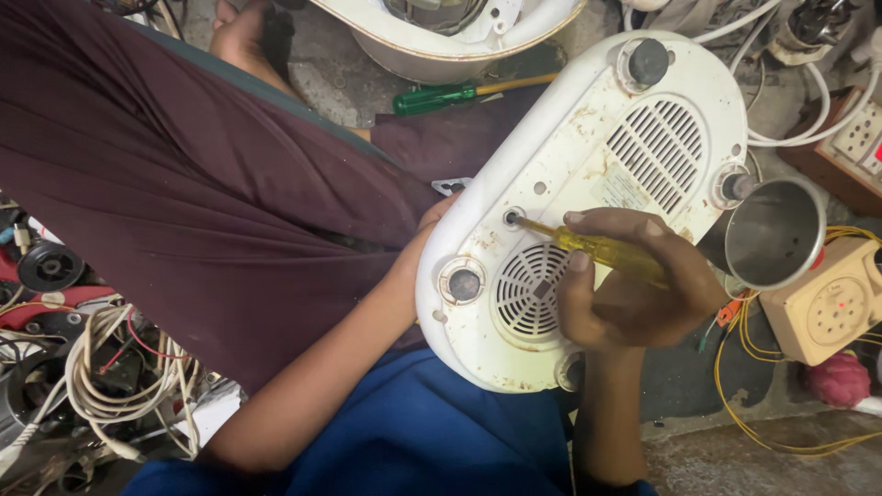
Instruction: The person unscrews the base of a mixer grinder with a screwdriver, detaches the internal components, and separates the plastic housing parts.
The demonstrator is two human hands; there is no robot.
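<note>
Sitting on a cluttered concrete floor (735,450), right hand (634,294) grips a yellow screwdriver (597,248), left hand (418,253) steadying a white appliance base (570,165).

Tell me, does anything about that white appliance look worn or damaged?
Yes. The white appliance base is turned underside up, with brown rusty stains around its screw holes and vents. The right hand holds a yellow screwdriver in one hole.

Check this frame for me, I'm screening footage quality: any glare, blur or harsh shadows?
Head view: even, soft light, no hard shadows; the white appliance base reads bright but keeps detail; mild sheen on the steel cup; right hand and yellow screwdriver sharp; edges slightly bowed.
</note>
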